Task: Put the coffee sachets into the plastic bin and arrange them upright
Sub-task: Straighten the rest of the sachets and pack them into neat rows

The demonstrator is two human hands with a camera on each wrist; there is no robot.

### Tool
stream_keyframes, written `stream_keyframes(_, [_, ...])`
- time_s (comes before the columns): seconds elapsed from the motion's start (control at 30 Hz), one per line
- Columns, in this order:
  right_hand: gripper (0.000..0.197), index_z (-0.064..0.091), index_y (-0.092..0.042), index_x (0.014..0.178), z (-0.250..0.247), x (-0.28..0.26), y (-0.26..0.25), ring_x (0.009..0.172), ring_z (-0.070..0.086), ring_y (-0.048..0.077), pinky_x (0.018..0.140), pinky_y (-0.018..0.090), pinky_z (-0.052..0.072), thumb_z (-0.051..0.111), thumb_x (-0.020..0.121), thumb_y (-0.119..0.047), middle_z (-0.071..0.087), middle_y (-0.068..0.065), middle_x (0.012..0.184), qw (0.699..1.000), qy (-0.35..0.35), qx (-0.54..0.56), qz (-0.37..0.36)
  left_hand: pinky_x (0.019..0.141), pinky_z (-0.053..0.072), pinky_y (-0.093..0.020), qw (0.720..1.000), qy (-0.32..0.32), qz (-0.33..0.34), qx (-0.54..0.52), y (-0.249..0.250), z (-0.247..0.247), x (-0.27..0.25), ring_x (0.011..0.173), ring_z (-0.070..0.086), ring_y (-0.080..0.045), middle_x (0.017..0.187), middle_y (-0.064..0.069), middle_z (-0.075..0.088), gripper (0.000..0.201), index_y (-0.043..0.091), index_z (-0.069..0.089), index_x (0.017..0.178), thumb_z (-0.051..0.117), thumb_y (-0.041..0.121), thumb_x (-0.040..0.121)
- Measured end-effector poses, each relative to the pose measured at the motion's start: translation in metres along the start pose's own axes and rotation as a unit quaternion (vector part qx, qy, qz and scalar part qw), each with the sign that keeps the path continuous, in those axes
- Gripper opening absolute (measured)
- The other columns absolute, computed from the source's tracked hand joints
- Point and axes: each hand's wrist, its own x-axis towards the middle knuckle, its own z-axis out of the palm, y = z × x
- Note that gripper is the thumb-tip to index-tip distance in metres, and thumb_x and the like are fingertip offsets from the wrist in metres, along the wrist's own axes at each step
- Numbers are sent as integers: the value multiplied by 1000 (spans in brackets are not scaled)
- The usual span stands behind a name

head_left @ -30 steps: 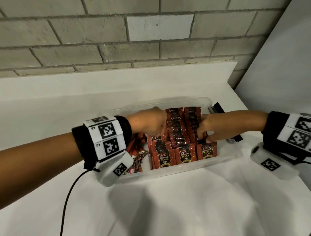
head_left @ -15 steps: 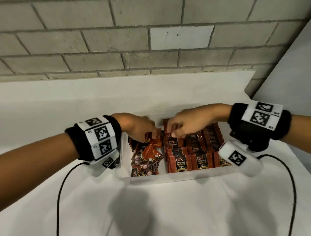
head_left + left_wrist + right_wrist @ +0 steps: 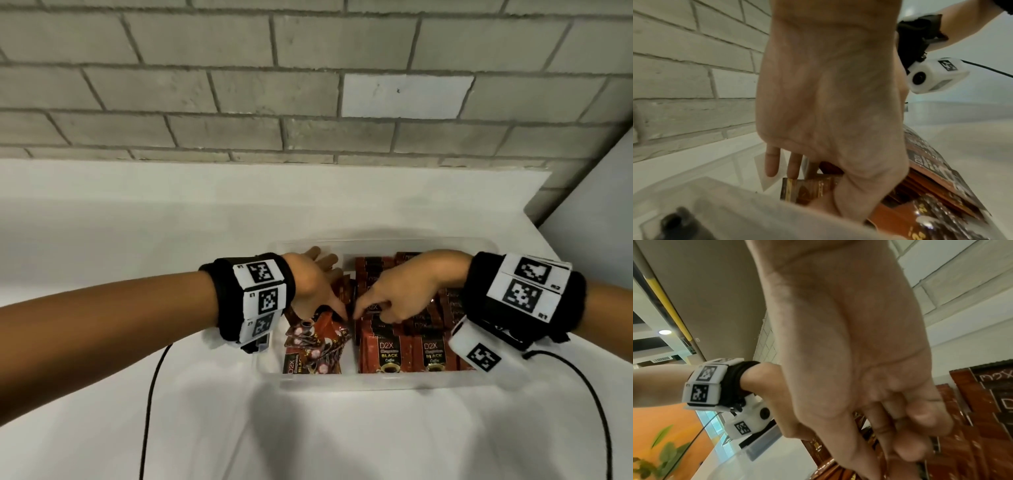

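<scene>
A clear plastic bin (image 3: 342, 385) stands on the white table. Red-brown coffee sachets (image 3: 394, 353) stand upright in rows in its right part. More sachets (image 3: 315, 346) lean in a loose heap on its left side. My left hand (image 3: 322, 284) is inside the bin over the heap, with its fingers straight and its thumb down against a sachet (image 3: 807, 188). My right hand (image 3: 387, 294) hovers over the upright rows (image 3: 972, 443). Its thumb stretches toward the gap between heap and rows, its other fingers are curled, and I see nothing in them.
A grey brick wall (image 3: 308, 102) rises behind the table and a pale wall (image 3: 599, 205) closes the right side. Black cables (image 3: 150, 394) trail from both wrist cameras over the white tabletop (image 3: 308, 438). A dark latch (image 3: 678, 224) sits on the bin's near left end.
My left hand has uncurled, and its fingers now point straight into the bin. The right hand has shifted a little right and lower, thumb stretched out. My head has moved closer.
</scene>
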Motion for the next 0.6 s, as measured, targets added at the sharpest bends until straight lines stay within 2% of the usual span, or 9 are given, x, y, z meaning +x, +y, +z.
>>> stream_keyframes(0.07, [48,30,-27,147,1,0,2,55,41,1,39,3,32,38,100,-17,49,-8,69,1000,3,6,2,115,-2,-51,1000,29,-7,0,2,3,3,144,-10,-34,159,-7,-2,69,51,14,144,53,28,91])
stream_keyframes(0.17, [46,32,-26,146,4,0,2,55,40,1,38,2,30,38,101,-17,49,-8,71,1000,11,11,11,114,1,-37,982,149,-26,-109,1,8,3,144,11,-30,156,-16,18,62,13,31,147,50,38,94])
stream_keyframes(0.23, [44,36,-24,144,6,2,5,57,41,-1,40,3,33,38,100,-17,53,-7,77,999,10,19,24,112,2,-34,979,170,-23,-111,0,8,0,142,17,-30,153,-16,26,61,5,36,143,51,38,94])
stream_keyframes(0.3, [41,41,-20,140,5,2,7,61,41,-2,49,9,34,39,100,-17,55,-8,83,999,25,27,37,112,3,-34,981,169,-18,-98,-1,6,-4,141,18,-29,152,-16,27,59,7,38,142,52,38,93])
stream_keyframes(0.33, [38,45,-18,137,3,2,7,63,43,-2,53,13,35,40,100,-17,58,-7,88,998,42,33,42,113,5,-36,983,162,-17,-80,0,4,-7,142,17,-30,153,-15,25,58,12,37,143,52,38,93])
stream_keyframes(0.4, [32,53,-13,128,0,3,10,68,53,6,61,20,43,40,99,-17,66,3,100,993,88,58,49,113,10,-44,993,115,-23,7,3,0,-12,143,9,-31,156,-11,13,58,34,29,145,54,35,93])
stream_keyframes(0.47, [27,56,-9,120,-1,8,13,78,61,15,67,26,48,43,97,-16,67,5,97,983,134,115,58,111,17,-45,987,101,-18,123,3,0,-15,143,5,-31,156,-7,7,61,48,24,142,56,32,92])
stream_keyframes(0.53, [27,54,-9,121,-1,17,14,89,61,16,74,25,50,48,95,-13,63,4,100,963,158,212,60,109,19,-43,984,118,-19,133,1,0,-20,142,7,-31,155,-7,8,59,47,25,142,55,33,93])
stream_keyframes(0.6, [35,47,-5,129,-2,25,14,111,56,21,97,34,47,51,94,-11,56,11,124,933,143,325,55,110,16,-42,988,133,-39,75,-2,1,-27,141,10,-29,154,-10,14,53,35,28,144,48,33,95])
